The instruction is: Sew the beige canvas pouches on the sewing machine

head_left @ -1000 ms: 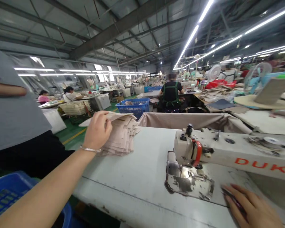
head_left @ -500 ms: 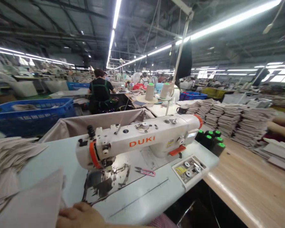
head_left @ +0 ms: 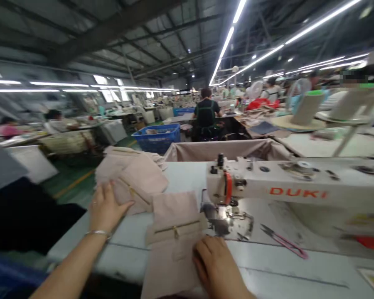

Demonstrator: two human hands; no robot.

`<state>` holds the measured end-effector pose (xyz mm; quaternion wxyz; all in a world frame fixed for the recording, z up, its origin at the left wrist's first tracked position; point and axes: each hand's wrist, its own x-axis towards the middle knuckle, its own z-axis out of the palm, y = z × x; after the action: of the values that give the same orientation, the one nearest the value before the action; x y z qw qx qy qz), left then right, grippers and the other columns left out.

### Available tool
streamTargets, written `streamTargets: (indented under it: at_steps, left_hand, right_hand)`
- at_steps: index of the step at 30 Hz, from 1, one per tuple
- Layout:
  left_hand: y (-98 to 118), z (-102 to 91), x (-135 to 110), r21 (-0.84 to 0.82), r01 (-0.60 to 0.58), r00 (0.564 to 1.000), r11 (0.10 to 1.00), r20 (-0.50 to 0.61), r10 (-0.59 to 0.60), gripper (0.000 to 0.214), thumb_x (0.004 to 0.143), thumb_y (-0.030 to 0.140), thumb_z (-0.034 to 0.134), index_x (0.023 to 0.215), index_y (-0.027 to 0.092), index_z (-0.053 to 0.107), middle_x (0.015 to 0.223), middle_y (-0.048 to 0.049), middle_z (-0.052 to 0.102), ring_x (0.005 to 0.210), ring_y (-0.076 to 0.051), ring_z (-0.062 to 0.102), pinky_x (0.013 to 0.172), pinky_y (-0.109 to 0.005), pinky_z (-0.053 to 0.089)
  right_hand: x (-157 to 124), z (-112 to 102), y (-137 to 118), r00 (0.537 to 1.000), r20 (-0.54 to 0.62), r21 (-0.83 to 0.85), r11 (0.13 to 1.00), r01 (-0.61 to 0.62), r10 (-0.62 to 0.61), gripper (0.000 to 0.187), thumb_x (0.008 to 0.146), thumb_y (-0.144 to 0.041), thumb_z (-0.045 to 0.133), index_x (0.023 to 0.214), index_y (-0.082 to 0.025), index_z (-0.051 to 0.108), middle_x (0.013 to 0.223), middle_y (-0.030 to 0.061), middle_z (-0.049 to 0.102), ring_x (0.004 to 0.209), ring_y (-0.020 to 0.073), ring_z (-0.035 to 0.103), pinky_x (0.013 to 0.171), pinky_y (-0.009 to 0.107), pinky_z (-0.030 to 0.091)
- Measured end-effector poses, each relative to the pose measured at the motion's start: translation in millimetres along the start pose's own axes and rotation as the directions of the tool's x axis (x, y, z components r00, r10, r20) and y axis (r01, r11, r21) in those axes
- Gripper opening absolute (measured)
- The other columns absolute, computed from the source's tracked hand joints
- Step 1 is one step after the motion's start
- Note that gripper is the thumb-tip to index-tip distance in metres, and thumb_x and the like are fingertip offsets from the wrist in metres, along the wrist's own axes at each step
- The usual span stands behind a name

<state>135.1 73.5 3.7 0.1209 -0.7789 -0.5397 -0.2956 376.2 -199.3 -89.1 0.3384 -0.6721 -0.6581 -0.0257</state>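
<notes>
A beige fabric piece with a brass zipper [head_left: 176, 249] lies on the pale sewing table, left of the needle area. My right hand [head_left: 216, 261] is closed at its right edge, the curled fingers gripping the cloth. To the left, my left hand [head_left: 107, 207] rests open, fingers spread, on a stack of similar beige zippered pieces [head_left: 134, 170]. A white DUKI sewing machine [head_left: 286, 189] stands at the right. Pink-handled thread snips [head_left: 285, 241] lie on its bed, away from both hands.
Behind the table hangs a beige cloth-lined bin [head_left: 218, 151]. A blue basket [head_left: 158, 139] sits on the floor beyond. Thread cones [head_left: 308, 109] stand at the back right. A person in dark clothes [head_left: 205, 112] sits ahead with their back to me.
The view has swung left, so the machine now appears further right. My left hand has come into view on the stack. A zippered piece now lies flat in front of me beside my right hand.
</notes>
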Motion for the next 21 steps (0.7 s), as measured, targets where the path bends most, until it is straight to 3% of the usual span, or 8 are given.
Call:
streamTargets:
  at_steps: [2,4,6,8,11,14,17,21]
  left_hand:
    - [-20.6,5.2,5.8,0.035,0.121,0.992,0.992,0.015,-0.122,0.108,0.07,0.057,0.074,0.149,0.002,0.024,0.15,-0.0335,0.032,0.137,-0.048,0.035,0.105,-0.057,0.037]
    - [-32.1,8.1,11.3,0.014,0.188,0.981,0.982,0.051,-0.189,0.095,0.07,0.057,0.073,0.142,0.006,0.038,0.136,-0.0293,0.051,0.125,-0.046,0.05,0.096,-0.054,0.044]
    - [-37.0,2.3,13.5,-0.047,0.175,0.981,0.984,0.094,-0.17,0.064,0.074,0.053,0.07,0.122,0.012,0.059,0.115,-0.0196,0.066,0.108,-0.039,0.061,0.089,-0.047,0.048]
    - [-38.6,-12.7,14.0,-0.14,0.112,0.988,0.984,0.122,-0.095,0.037,0.08,0.049,0.065,0.1,0.018,0.068,0.098,-0.0101,0.07,0.096,-0.031,0.064,0.085,-0.038,0.049]
    - [-39.8,-43.6,25.4,-0.29,0.048,0.995,0.956,0.1,-0.02,0.03,0.085,0.05,0.061,0.09,0.021,0.069,0.086,-0.0013,0.069,0.082,-0.021,0.064,0.074,-0.028,0.049]
    - [-39.3,-66.0,65.8,-0.403,0.05,0.998,0.914,-0.011,-0.06,0.039,0.092,0.054,0.054,0.105,0.019,0.064,0.089,-0.0002,0.067,0.077,-0.016,0.062,0.068,-0.025,0.049]
    - [-34.0,-68.2,126.5,-0.494,0.048,0.994,0.868,-0.064,-0.092,0.043,0.103,0.047,0.036,0.124,0.014,0.052,0.102,-0.0046,0.066,0.077,-0.013,0.062,0.07,-0.026,0.052]
    - [-21.1,-48.7,182.6,-0.521,0.028,0.998,0.853,-0.032,-0.053,0.032,0.099,0.037,0.054,0.119,0.014,0.057,0.109,-0.0074,0.064,0.086,-0.017,0.065,0.076,-0.034,0.057]
  right_hand:
    - [-1.6,4.4,8.4,0.998,0.015,-0.001,0.998,0.059,-0.059,0.009,0.089,-0.014,0.055,0.09,-0.022,0.058,0.086,0.0037,0.061,0.081,0.0234,0.059,0.077,0.037,0.042]
    - [-3.7,8.9,16.5,0.993,0.027,-0.028,0.992,0.12,-0.119,0.009,0.092,-0.017,0.053,0.094,-0.023,0.059,0.088,0.0037,0.062,0.081,0.0229,0.06,0.075,0.036,0.044]
    - [-6.4,11.9,23.5,0.986,0.038,-0.066,0.984,0.163,-0.161,0.009,0.094,-0.02,0.052,0.097,-0.023,0.06,0.088,0.0041,0.063,0.08,0.0218,0.062,0.073,0.034,0.046]
    - [-8.5,13.5,29.3,0.98,0.037,-0.122,0.973,0.197,-0.194,0.01,0.094,-0.023,0.053,0.099,-0.024,0.062,0.091,0.0049,0.065,0.08,0.0212,0.064,0.072,0.033,0.048]
    - [-9.0,15.7,36.7,0.957,-0.009,-0.258,0.925,0.279,-0.291,0.02,0.093,-0.031,0.056,0.109,-0.024,0.064,0.108,0.0092,0.068,0.094,0.0246,0.067,0.078,0.034,0.051]
    - [-7.0,18.0,42.0,0.91,-0.021,-0.405,0.835,0.371,-0.414,0.034,0.092,-0.036,0.057,0.122,-0.023,0.063,0.124,0.0115,0.066,0.107,0.0273,0.066,0.082,0.035,0.052]
    - [-5.1,18.3,43.8,0.884,0.011,-0.479,0.774,0.414,-0.467,0.038,0.091,-0.033,0.055,0.127,-0.024,0.062,0.126,0.0104,0.066,0.107,0.0256,0.067,0.081,0.034,0.053]
    - [-7.1,13.5,40.2,0.881,0.032,-0.49,0.761,0.426,-0.472,0.039,0.091,-0.032,0.054,0.128,-0.024,0.062,0.126,0.0092,0.067,0.107,0.024,0.067,0.082,0.032,0.053]
